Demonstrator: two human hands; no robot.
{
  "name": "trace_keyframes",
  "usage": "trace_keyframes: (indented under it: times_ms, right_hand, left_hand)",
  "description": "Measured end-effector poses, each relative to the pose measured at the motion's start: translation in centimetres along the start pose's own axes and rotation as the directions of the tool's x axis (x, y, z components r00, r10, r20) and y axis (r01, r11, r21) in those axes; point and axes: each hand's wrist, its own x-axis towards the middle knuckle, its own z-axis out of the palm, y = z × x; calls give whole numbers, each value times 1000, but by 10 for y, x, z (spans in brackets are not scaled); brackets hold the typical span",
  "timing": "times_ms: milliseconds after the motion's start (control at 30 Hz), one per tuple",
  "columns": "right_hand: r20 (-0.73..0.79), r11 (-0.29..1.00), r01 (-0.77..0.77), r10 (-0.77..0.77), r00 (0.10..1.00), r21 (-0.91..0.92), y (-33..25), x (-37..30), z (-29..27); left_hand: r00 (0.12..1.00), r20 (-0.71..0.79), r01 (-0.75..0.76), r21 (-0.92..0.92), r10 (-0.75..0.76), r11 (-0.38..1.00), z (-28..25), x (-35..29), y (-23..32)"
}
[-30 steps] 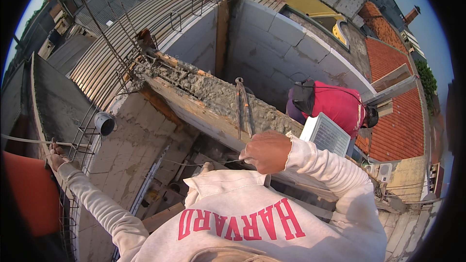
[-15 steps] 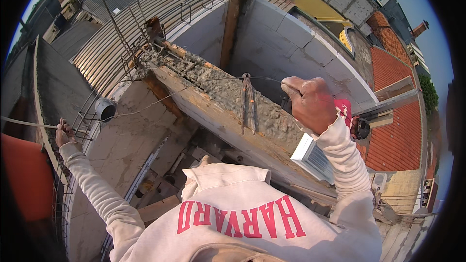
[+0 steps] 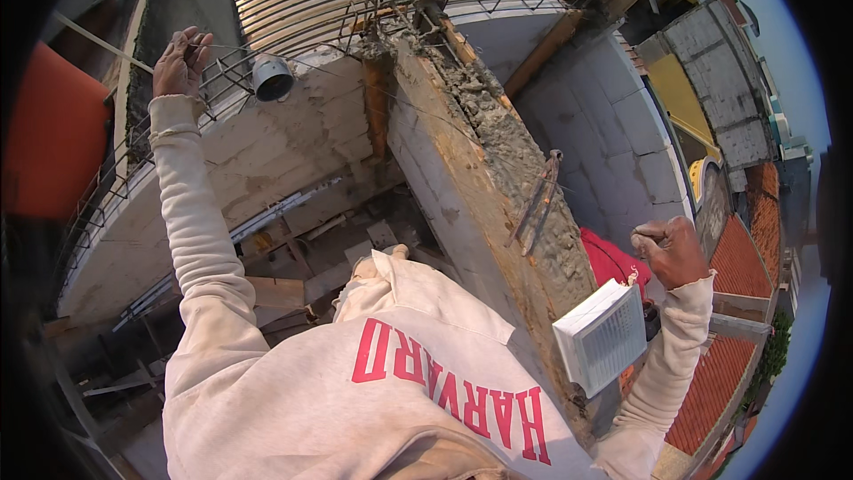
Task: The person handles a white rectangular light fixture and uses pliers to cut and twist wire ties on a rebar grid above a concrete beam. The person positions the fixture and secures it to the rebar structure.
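One thin wire (image 3: 426,112) crosses above the concrete beam's (image 3: 489,116) long edges, likely light and springy, best held near its ends. Your right hand (image 3: 671,252) pinches it; whether your left hand (image 3: 181,64) grips, I cannot tell.

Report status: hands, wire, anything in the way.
Left hand up near grey pipe. Right hand pinched shut, seemingly on wire. Wire runs from left hand across rough concrete. Nearby clutter: pincers lying on that concrete.

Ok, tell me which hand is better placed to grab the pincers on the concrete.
The right hand, most likely: it is much nearer the pincers, though it is curled closed. The left hand is far off, beyond the grey pipe.
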Motion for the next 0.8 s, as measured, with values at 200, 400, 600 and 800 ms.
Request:
trace_keyframes:
  times_ms: [200, 400, 600, 800]
  right_hand:
    - [-348, 749, -98, -185, 919, -656, -23, 58, -36]
    - [-306, 846, 258, -428, 850, -466, -111, 95, 12]
    - [-301, 840, 501, -542, 784, -208, -154, 95, 58]
    - [-316, 908, 294, -385, 867, -300, -98, 55, 21]
  left_hand:
    - [948, 318, 70, -297, 29, 952, 144, -89, -23]
    - [848, 493, 439, -447, -194, 780, 268, -199, -69]
    - [584, 738, 117, 336, -338, 935, 240, -189, -81]
    - [951, 308, -289, 838, 36, 464, 65, -8, -95]
